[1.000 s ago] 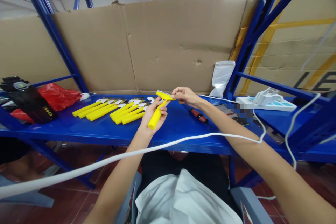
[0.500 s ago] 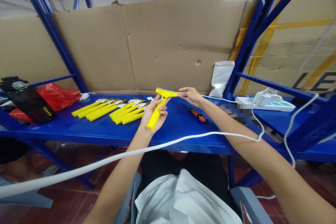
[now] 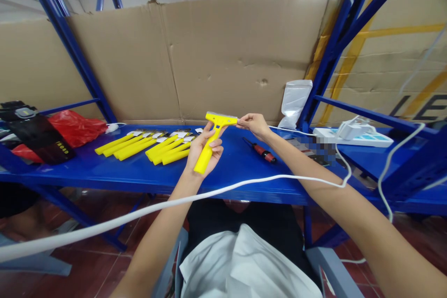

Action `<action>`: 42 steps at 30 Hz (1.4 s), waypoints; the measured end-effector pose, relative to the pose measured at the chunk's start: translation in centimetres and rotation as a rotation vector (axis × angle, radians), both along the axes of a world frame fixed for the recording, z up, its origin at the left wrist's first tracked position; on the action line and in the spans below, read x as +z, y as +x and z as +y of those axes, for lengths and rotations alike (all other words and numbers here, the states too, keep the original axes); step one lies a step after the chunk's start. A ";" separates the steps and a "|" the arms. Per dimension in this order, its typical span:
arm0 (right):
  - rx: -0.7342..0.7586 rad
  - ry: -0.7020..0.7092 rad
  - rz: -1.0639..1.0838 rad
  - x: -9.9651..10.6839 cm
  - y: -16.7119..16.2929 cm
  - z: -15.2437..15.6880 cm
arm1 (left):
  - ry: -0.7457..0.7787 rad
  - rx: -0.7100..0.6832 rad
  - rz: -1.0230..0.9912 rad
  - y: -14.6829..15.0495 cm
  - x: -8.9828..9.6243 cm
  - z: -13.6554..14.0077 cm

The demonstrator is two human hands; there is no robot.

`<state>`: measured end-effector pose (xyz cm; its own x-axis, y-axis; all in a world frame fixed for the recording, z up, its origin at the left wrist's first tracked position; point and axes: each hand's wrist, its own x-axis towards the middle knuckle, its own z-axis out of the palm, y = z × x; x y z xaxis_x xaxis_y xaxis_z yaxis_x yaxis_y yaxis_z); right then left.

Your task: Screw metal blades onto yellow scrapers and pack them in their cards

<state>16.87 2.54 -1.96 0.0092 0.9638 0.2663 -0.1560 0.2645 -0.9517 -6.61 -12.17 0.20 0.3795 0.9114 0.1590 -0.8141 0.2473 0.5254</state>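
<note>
A yellow scraper (image 3: 205, 158) with a wide T-shaped head is in my left hand (image 3: 196, 153), which is closed around its handle. The head points up and away from me, with a thin greyish strip along its far edge. At the right end of the head, the fingertips of my right hand (image 3: 254, 124) are pinched together, touching or almost touching it. Whatever lies between those fingertips is too small to make out. Several more yellow scrapers (image 3: 134, 149) lie side by side to the left of my left hand, with white labels near their heads.
A red and black screwdriver (image 3: 264, 153) lies on the blue table (image 3: 230, 172) below my right forearm. A white cable (image 3: 216, 191) crosses in front of my arms. A power strip (image 3: 363, 138) is at right, a black box (image 3: 42, 142) and red bag (image 3: 78, 128) at left. Cardboard (image 3: 244, 56) stands behind.
The scraper's head has turned slightly, showing more of the greyish strip. My right hand's fingers have drawn closer together at the head's right end. My left hand keeps its grip.
</note>
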 end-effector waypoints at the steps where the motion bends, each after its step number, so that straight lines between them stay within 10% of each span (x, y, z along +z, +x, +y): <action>1: 0.009 -0.010 -0.010 -0.1 0.0 0.0 | -0.004 0.003 0.006 0.0 0.0 0.0; 14: 0.053 -0.163 -0.122 -0.9 0.8 1.0 | -0.011 -0.008 0.013 0.0 -0.1 0.2; 42: -0.107 0.160 -0.169 0.0 0.4 0.4 | -0.024 0.002 0.035 0.1 0.1 0.0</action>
<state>17.30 2.98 -1.96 0.0509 0.9051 0.4222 0.0387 0.4207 -0.9064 -6.51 -12.15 0.27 0.3831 0.9154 0.1238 -0.7956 0.2589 0.5477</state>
